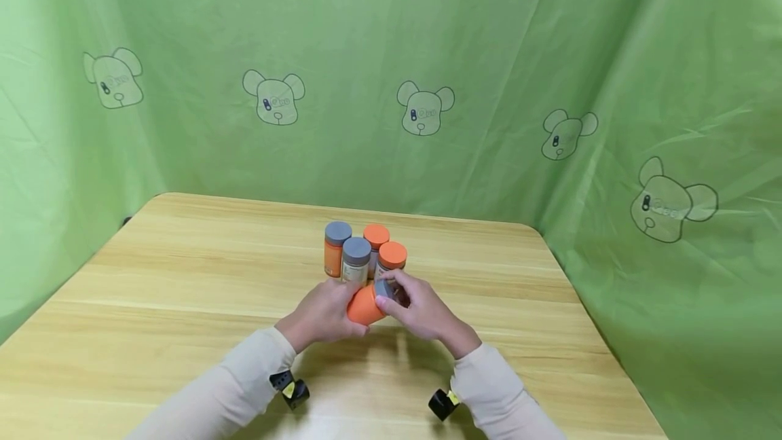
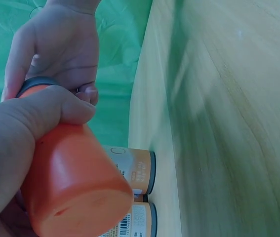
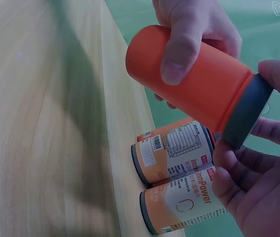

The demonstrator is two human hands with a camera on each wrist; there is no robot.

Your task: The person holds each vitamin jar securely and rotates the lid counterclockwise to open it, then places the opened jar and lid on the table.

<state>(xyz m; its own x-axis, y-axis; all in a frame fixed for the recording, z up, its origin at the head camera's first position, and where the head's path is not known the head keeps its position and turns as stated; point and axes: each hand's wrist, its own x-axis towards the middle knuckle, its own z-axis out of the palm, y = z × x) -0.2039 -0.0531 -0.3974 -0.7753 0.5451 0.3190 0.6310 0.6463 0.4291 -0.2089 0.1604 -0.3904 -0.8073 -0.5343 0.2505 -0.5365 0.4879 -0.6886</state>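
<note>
An orange bottle [image 3: 199, 86] is held tilted above the table, its grey cap [image 3: 247, 112] still on the neck. My left hand [image 1: 324, 314] grips the bottle's body, with the thumb laid across its side in the left wrist view. From the other end, my right hand [image 1: 421, 307] pinches the rim of the cap between thumb and fingers. Just beyond the hands stand an orange bottle with a grey cap [image 1: 333, 258], a pale-labelled bottle with a grey cap [image 1: 356, 253], and two bottles with orange caps, a rear one [image 1: 376, 235] and a nearer one [image 1: 392, 255].
The standing bottles are grouped close together on a wooden table [image 1: 183, 304]. A green curtain [image 1: 354, 32] with printed bear faces hangs behind the table and along its sides. Both forearms reach in from the front edge, each with a black wrist camera [image 1: 296, 392].
</note>
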